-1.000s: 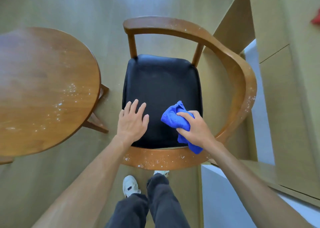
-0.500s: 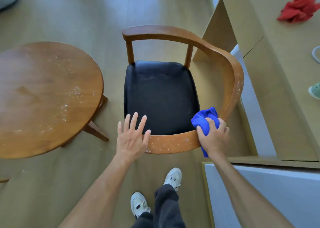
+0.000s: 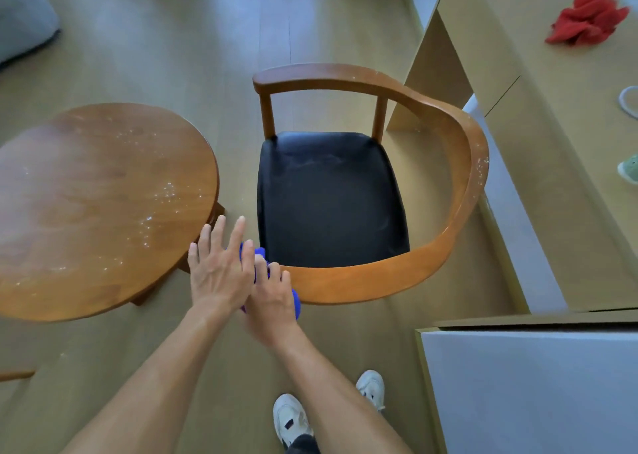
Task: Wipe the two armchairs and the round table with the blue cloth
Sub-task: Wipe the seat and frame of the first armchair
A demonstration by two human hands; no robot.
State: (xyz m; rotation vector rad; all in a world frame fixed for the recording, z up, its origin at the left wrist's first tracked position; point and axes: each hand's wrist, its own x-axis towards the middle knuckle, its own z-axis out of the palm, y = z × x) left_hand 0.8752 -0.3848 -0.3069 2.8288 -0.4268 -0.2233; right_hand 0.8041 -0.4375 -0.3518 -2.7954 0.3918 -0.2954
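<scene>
Pale wood floor (image 3: 172, 39), tan cabinet (image 3: 538, 136).

The right hand (image 3: 272, 298) has dragged the blue cloth (image 3: 257, 251) leftward along the chair's near rail (image 3: 362, 281). The left hand (image 3: 217, 267) now hovers beside it.

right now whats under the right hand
The blue cloth, bunched on the near end of the armchair rail. The right hand grips it, covering most of it and the rail end.

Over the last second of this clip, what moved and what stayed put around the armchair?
The right hand, gripping the blue cloth, swept from the seat to the rail's right corner, then left along the armchair front rail to its left end. The left hand came off the seat and now hovers open beside the right. The white specks on the round table are unchanged.
</scene>
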